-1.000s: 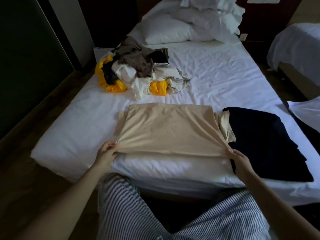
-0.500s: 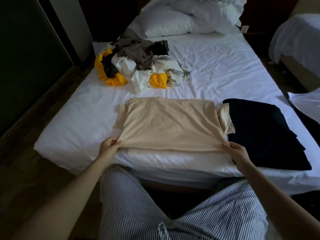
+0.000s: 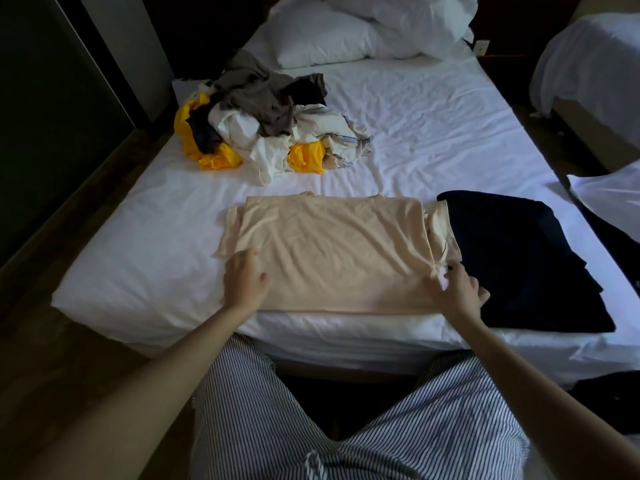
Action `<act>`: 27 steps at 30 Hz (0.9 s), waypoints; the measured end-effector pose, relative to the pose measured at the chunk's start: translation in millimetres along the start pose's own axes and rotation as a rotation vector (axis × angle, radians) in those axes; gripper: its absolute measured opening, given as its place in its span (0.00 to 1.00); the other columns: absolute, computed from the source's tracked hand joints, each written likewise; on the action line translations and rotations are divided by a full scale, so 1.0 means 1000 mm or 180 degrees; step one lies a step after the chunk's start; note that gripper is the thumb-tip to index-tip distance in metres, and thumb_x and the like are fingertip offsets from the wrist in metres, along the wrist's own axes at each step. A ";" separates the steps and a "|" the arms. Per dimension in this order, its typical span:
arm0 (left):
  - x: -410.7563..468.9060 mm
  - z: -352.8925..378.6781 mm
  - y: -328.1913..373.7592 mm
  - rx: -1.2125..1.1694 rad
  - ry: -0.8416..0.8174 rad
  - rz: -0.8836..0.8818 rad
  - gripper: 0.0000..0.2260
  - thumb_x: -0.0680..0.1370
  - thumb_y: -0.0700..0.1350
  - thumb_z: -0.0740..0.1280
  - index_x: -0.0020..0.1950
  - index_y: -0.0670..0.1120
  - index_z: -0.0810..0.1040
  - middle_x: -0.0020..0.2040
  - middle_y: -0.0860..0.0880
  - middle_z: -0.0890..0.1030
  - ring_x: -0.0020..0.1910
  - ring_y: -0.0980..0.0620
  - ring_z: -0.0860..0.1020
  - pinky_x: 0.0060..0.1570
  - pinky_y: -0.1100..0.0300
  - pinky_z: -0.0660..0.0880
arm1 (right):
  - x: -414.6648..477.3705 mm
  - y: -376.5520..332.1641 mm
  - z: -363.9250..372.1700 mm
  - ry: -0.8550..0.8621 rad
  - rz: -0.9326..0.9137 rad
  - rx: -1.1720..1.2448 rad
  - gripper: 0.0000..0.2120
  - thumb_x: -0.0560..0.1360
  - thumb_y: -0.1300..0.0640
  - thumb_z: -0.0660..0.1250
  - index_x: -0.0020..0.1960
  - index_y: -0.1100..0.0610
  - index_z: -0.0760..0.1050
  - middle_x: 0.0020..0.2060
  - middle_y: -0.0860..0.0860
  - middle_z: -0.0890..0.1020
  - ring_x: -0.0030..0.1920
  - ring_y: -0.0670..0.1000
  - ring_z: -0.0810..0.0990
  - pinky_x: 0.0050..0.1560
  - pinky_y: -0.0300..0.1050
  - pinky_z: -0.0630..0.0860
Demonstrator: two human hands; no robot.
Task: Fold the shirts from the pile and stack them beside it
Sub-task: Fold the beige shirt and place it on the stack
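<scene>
Now left hand [image 3: 244, 282] presses shirt [image 3: 332, 251] — right hand [image 3: 457, 292] (pinching).

Person wore loose pinstriped bottoms [image 3: 263, 410]: fine dark and white vertical stripes, fabric creased over both legs. Pale drawstring [image 3: 313, 462] showed at the waist. Forearms [image 3: 166, 358] were bare.

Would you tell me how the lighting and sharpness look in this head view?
Head view: dim overall, brightest on the white sheet; the beige shirt reads clearly; the dark folded stack loses detail in shadow; wide-angle distortion bows straight lines near the frame's borders.
</scene>
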State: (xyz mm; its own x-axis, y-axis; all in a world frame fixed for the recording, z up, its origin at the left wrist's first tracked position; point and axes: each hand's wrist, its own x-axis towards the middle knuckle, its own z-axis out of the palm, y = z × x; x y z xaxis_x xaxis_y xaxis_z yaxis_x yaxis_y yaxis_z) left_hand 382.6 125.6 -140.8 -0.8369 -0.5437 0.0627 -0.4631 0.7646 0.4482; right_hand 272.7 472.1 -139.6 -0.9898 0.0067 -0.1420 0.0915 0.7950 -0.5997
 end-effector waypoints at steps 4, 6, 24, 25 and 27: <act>0.009 0.033 0.069 0.0177 -0.0575 0.1135 0.22 0.74 0.39 0.63 0.68 0.39 0.68 0.69 0.41 0.69 0.69 0.41 0.66 0.65 0.52 0.64 | -0.003 -0.017 0.020 -0.0029 -0.0947 -0.0579 0.36 0.70 0.39 0.46 0.72 0.55 0.63 0.70 0.53 0.68 0.72 0.54 0.61 0.69 0.53 0.53; 0.013 0.054 0.106 0.0267 -0.0884 0.1596 0.24 0.76 0.41 0.63 0.71 0.41 0.66 0.72 0.42 0.65 0.71 0.43 0.63 0.68 0.54 0.61 | 0.002 -0.013 0.030 -0.0352 -0.1259 -0.0816 0.38 0.70 0.37 0.41 0.75 0.53 0.59 0.74 0.51 0.61 0.75 0.52 0.55 0.71 0.51 0.49; 0.098 0.112 0.220 0.0617 -0.1086 0.0841 0.15 0.78 0.48 0.60 0.63 0.44 0.73 0.71 0.43 0.67 0.72 0.42 0.61 0.70 0.52 0.58 | 0.044 0.005 0.007 0.0912 -0.0566 0.0161 0.20 0.77 0.51 0.57 0.65 0.57 0.72 0.62 0.57 0.76 0.58 0.59 0.73 0.55 0.52 0.69; 0.098 0.114 0.238 0.0434 -0.0920 0.1045 0.13 0.78 0.47 0.61 0.59 0.45 0.75 0.68 0.44 0.72 0.69 0.43 0.66 0.68 0.54 0.60 | 0.054 0.002 0.000 0.0877 -0.0098 0.0420 0.19 0.77 0.52 0.59 0.66 0.58 0.70 0.62 0.57 0.75 0.58 0.59 0.73 0.56 0.53 0.68; 0.096 0.114 0.277 0.0188 -0.0800 0.1356 0.10 0.77 0.46 0.61 0.56 0.47 0.77 0.60 0.47 0.77 0.63 0.44 0.71 0.63 0.54 0.61 | 0.072 0.006 -0.008 0.0432 0.0878 0.0978 0.22 0.78 0.48 0.61 0.66 0.60 0.68 0.62 0.58 0.73 0.57 0.59 0.75 0.53 0.50 0.71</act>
State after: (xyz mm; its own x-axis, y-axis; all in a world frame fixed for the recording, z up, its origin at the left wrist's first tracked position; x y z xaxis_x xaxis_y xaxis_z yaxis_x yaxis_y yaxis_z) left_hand 140.6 324.9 -112.4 -0.9964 -0.0840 0.0090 -0.0744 0.9229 0.3777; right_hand 201.2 482.4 -147.2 -0.9272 0.2897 -0.2373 0.3624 0.5347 -0.7633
